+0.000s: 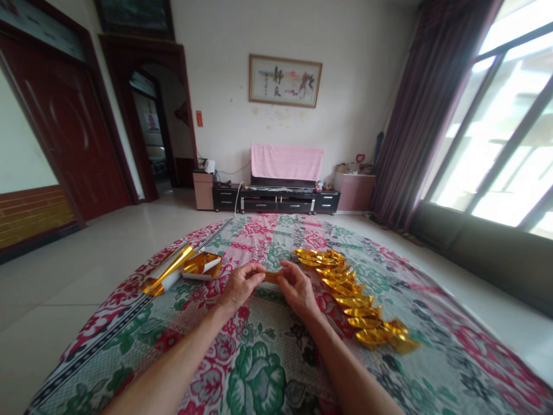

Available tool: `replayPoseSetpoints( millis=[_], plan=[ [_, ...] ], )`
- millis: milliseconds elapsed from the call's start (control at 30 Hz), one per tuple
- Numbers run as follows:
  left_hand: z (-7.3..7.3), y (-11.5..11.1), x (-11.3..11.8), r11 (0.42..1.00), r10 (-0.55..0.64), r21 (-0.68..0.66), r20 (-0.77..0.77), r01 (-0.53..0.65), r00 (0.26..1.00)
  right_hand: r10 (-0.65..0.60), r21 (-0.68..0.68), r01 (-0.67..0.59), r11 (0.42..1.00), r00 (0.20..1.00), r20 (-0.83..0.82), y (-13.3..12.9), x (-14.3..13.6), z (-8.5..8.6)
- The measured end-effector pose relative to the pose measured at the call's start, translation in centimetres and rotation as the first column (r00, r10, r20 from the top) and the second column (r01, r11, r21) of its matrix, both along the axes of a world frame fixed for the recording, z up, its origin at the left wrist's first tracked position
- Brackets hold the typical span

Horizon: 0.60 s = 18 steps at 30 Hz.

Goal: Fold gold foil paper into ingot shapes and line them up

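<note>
Between my two hands is a small folded piece of gold foil paper (pixel 271 277), held level above the flowered cloth. My left hand (pixel 242 285) pinches its left end with thumb and fingers closed. At its right end, my right hand (pixel 298 286) grips it the same way. Right of my right hand lies a long row of folded gold foil ingots (pixel 358 301), overlapping one another. On the left, beyond my left hand, are a partly rolled gold foil sheet (pixel 169 271) with a white back and a curled stack of gold foil paper (pixel 203 266).
The flowered cloth (pixel 254 374) covers the broad surface in front of me. Farther off stands a low black TV cabinet (pixel 276 203), with a pink towel (pixel 287 161) over the television. A dark curtain (pixel 415 109) hangs by the window at right; a red door (pixel 64 127) is at left.
</note>
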<state>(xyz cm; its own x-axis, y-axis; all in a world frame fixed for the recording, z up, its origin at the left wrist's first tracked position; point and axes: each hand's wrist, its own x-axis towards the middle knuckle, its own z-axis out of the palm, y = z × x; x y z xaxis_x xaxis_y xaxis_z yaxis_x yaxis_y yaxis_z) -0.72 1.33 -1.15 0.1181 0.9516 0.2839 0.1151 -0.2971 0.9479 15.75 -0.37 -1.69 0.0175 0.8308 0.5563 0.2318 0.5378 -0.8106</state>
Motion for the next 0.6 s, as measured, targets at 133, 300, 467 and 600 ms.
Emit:
replayPoseSetpoints(
  millis=[133, 300, 467, 600],
  plan=[
    [0.15, -0.1, 0.13, 1.0, -0.024, -0.005, 0.051, 0.024, 0.998, -0.003, -0.007, 0.003, 1.0, 1.0, -0.012, 0.14, 0.04, -0.21],
    [0.35, -0.22, 0.24, 0.999, -0.044, -0.023, 0.077, 0.046, 0.996, -0.038, 0.004, 0.038, 0.999, 0.999, 0.022, 0.06, 0.04, -0.1],
    [0.22, -0.19, 0.11, 1.0, -0.028, -0.001, 0.063, 0.028, 0.998, -0.044, 0.007, 0.044, 0.999, 0.998, 0.042, 0.03, 0.05, -0.2],
    [0.08, -0.09, 0.03, 0.999, -0.007, 0.033, 0.001, 0.007, 1.0, -0.033, -0.026, 0.036, 0.999, 0.995, 0.091, -0.08, 0.1, -0.16]
  ],
)
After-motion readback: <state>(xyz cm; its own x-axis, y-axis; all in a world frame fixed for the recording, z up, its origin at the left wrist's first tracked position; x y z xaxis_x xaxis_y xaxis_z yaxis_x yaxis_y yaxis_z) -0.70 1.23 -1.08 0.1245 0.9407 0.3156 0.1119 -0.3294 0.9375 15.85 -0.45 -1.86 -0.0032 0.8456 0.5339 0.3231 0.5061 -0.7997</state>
